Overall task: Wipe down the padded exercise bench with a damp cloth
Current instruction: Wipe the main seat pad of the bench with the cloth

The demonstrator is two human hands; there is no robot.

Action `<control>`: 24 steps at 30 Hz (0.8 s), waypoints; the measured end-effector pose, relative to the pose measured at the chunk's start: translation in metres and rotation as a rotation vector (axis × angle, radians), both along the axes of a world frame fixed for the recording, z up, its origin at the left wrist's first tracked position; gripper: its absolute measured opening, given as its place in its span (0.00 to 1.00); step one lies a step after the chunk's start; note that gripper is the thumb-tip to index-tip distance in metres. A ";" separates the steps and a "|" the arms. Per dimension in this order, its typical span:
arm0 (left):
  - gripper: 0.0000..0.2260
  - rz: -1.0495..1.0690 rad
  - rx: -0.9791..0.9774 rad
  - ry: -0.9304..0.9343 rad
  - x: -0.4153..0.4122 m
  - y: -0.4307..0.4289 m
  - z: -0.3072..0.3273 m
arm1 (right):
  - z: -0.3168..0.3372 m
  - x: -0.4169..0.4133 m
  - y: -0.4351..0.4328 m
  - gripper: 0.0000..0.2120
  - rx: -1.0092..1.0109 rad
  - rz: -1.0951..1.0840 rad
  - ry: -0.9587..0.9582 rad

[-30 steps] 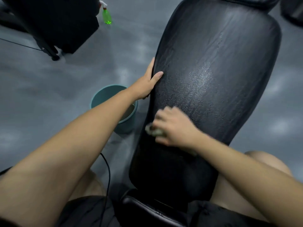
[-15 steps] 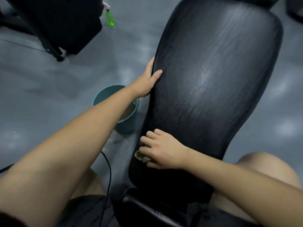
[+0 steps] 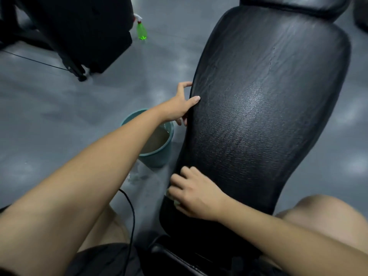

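A damp cloth, of which only a pale sliver is seen, is pressed against the lower left edge of the padded bench by the right grip, whose fingers are curled over it. The bench's black cushion is set lengthwise ahead of the person, narrowing toward the near end. Its left rim is clasped further up by the left grip, with the thumb laid on the top face and the fingers tucked round the side.

A wet-looking sheen is shown across the middle of the cushion, so that stretch is judged to be already wiped. The near end is being worked now. The far end and the separate head pad look duller and are taken to be still undone, though glare makes this uncertain.

Compared with a second ago, the cloth has been drawn down from nearer the cushion's middle to its left edge; since half a second ago it has barely shifted. The bracing left grip has been kept in much the same spot.

A teal bucket of murky water is stood on the grey floor just beside the bench, with a green spray bottle well beyond.
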State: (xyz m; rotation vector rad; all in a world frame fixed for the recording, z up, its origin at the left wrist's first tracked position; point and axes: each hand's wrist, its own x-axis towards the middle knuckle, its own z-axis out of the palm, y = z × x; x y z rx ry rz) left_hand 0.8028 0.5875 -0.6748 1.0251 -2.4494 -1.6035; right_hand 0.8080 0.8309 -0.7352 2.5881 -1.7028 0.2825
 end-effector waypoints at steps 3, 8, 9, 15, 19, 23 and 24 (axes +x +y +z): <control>0.24 0.000 0.002 0.006 0.002 0.003 0.002 | -0.004 0.005 0.000 0.14 0.063 0.109 0.026; 0.24 0.010 -0.007 0.012 0.004 0.009 0.001 | -0.003 0.012 0.003 0.18 0.155 0.195 0.099; 0.24 0.008 -0.004 0.011 0.004 0.009 0.002 | -0.006 0.019 0.005 0.17 0.168 0.207 0.112; 0.25 0.029 0.008 -0.011 0.007 0.014 0.006 | -0.023 0.063 0.008 0.14 0.180 0.299 0.214; 0.27 -0.012 -0.032 -0.025 0.012 0.014 0.012 | -0.018 0.047 -0.002 0.16 0.165 0.344 0.172; 0.27 -0.028 -0.061 -0.027 0.017 0.014 0.006 | 0.005 -0.018 -0.023 0.19 0.072 0.249 0.079; 0.26 -0.021 -0.084 -0.019 0.016 0.013 0.004 | 0.015 -0.040 -0.030 0.19 0.032 0.183 0.090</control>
